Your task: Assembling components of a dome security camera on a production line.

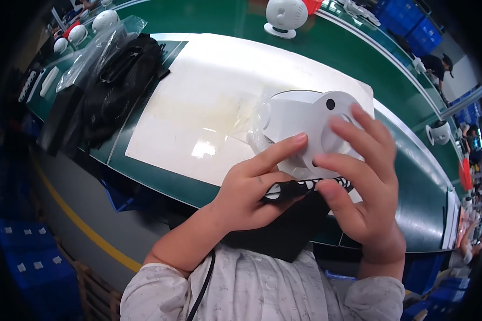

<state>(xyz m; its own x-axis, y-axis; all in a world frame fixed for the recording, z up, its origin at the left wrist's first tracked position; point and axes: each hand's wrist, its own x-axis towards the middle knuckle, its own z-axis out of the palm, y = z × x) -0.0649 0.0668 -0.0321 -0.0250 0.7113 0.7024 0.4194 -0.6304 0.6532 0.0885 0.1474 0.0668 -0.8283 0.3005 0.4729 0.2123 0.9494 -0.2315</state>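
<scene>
A white plastic fan-like unit lies on the white sheet in front of me, its rounded base turned up toward me. Two black round pads show on that base, one near its far edge and one near its close edge. My left hand grips a black strip with white round spots, and its index finger stretches onto the white unit. Over the base, my right hand has its fingers spread. Its index fingertip meets the base at the nearer pad, while the thumb is close to the strip's end.
Clear plastic wrap lies by the unit. A white sheet covers part of the green table. Black mesh bags are heaped at the left. A white fan stands at the far side; blue crates and another person are beyond.
</scene>
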